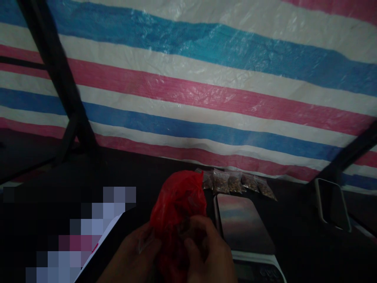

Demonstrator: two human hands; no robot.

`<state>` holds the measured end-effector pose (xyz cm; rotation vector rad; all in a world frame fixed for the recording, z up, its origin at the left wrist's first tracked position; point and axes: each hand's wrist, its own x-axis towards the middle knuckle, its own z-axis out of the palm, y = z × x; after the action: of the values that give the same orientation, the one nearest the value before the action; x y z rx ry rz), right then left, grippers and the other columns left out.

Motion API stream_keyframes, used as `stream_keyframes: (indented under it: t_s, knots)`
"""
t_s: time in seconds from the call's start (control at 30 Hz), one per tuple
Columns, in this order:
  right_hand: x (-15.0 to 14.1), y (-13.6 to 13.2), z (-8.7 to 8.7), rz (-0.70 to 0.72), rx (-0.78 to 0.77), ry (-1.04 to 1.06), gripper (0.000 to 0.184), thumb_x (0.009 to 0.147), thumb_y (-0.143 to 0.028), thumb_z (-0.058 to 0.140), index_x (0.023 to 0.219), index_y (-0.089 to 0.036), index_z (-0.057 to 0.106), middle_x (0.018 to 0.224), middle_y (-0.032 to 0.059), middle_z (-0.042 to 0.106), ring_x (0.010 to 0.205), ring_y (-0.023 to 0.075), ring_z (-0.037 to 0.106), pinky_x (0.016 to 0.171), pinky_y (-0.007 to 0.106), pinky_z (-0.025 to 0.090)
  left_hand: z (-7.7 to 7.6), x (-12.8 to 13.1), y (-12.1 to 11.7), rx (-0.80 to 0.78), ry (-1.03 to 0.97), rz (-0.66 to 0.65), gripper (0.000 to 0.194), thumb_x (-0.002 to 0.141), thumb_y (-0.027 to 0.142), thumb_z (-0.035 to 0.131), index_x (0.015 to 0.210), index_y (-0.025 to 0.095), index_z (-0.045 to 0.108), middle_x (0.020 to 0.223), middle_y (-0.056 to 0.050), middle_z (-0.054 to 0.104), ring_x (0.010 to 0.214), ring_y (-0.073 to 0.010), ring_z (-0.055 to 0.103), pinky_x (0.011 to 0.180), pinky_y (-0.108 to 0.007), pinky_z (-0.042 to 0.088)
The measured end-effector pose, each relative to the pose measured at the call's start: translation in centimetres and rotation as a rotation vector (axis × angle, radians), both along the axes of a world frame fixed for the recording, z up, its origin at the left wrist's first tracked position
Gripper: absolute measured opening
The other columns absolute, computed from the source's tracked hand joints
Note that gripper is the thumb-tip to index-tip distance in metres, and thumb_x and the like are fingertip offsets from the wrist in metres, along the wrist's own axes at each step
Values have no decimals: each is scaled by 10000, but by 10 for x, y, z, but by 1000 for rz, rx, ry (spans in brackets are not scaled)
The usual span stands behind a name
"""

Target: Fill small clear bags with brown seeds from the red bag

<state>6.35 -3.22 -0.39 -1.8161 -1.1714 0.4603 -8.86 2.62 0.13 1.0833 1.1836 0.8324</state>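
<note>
In the lower middle of the head view, a crumpled red plastic bag (179,192) stands open between my hands. My left hand (134,249) is closed at the bag's left side, and a small clear plastic bag (145,240) shows between its thumb and fingers. At the red bag's mouth, my right hand (213,247) has its fingers curled and pinched together; dim light hides what is at the fingertips. Right beside that hand is a digital kitchen scale (244,224) with a bare metal plate. Behind it lie several small clear bags (220,181) with brownish bits inside.
A phone (332,205) leans at the right on the dark table (129,169). At lower left is a bright white, partly pixelated surface (101,245). A striped plastic sheet (191,94) hangs behind, with dark frame posts (59,70) at both sides.
</note>
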Motion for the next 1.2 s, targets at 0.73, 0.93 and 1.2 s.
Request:
stream_keyframes:
  t_s: [0.73,0.93,1.2]
  knots:
    - [8,17,59,673,147,-580,724,737,50,511,1296,-348,742,1362,11,747,1167,220,754,1001,290,609,1,16,-6,340,16,15,769,834,375,693,1554,280,442,1193,-88,824,1056,-307,806,855,-354,644]
    - [-4,25,86,714,160,-725,804,611,54,451,1259,-297,770,1333,32,767,1147,239,768,963,311,639,12,17,-11,324,-199,98,769,796,310,744,1517,269,479,1320,-114,768,1211,-312,749,993,-403,628]
    - [14,31,79,533,247,-628,675,741,20,469,1256,-298,768,1333,45,750,1182,237,732,1008,373,608,10,15,-5,362,-89,118,682,864,365,709,1499,279,477,960,-11,778,901,-228,775,805,-327,631]
